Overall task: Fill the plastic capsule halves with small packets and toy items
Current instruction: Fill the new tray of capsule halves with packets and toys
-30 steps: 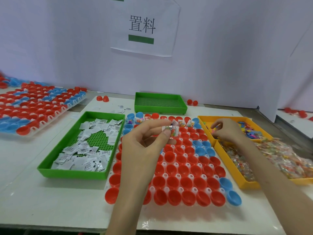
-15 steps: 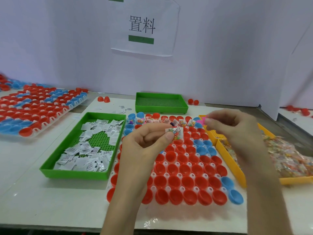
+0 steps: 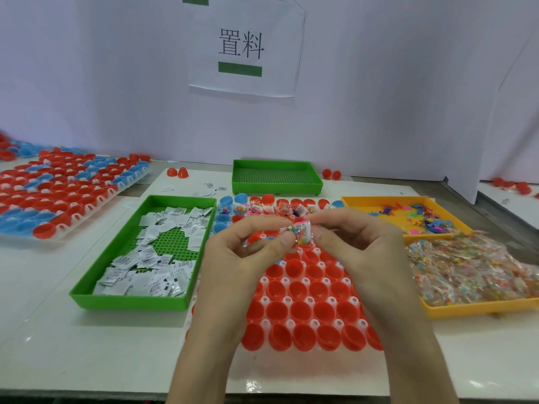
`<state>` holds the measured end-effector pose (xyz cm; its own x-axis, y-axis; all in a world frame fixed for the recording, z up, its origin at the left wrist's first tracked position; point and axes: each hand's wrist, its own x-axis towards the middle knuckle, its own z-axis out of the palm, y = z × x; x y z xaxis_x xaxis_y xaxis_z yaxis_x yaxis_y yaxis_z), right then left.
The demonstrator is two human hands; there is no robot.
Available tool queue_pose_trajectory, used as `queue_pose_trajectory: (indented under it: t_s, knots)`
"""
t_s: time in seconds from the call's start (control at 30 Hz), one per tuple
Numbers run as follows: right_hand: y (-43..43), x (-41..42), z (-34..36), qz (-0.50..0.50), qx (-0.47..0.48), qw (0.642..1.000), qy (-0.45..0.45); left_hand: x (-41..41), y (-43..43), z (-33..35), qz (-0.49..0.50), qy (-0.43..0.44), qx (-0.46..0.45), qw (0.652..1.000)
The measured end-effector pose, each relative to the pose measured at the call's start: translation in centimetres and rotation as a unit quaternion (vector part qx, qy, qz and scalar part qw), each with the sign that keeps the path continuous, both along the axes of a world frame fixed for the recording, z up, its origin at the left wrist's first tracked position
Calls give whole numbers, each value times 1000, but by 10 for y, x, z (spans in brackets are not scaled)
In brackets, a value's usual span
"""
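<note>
Packets in grn tray

The left hand and right hand are meeting mid-scene, their curled fingertips pinching one small packet.

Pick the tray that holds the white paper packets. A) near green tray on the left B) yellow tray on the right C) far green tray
A: the white packets lie scattered in the near green tray, left of the capsule rack.
</note>
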<state>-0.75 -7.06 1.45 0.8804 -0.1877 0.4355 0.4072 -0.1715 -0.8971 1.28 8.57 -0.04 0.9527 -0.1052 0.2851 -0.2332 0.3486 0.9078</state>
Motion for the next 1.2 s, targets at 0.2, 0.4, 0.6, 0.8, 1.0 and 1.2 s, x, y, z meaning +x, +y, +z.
queue_pose_trajectory:
  t_s: [0.2,0.4,0.6,0.8,1.0,1.2]
  knots:
    - [2,-4,-1,22,-20,999,36,2,1,-2,28,-17,22,999]
    - [5,-3,-4,51,-11,998,28,2,2,-2,26,-28,32,999]
    - [-22,7,0,-32,-62,996,50,2,9,-2,49,-4,60,997]
    - [-90,90,-1,-232,-273,927,109,7,20,-3,113,0,55,992]
    - [-117,150,-20,-226,-415,869,146,11,21,-6,141,9,46,989]
    - [-114,168,-29,-198,-465,846,170,10,22,-8,144,18,45,988]
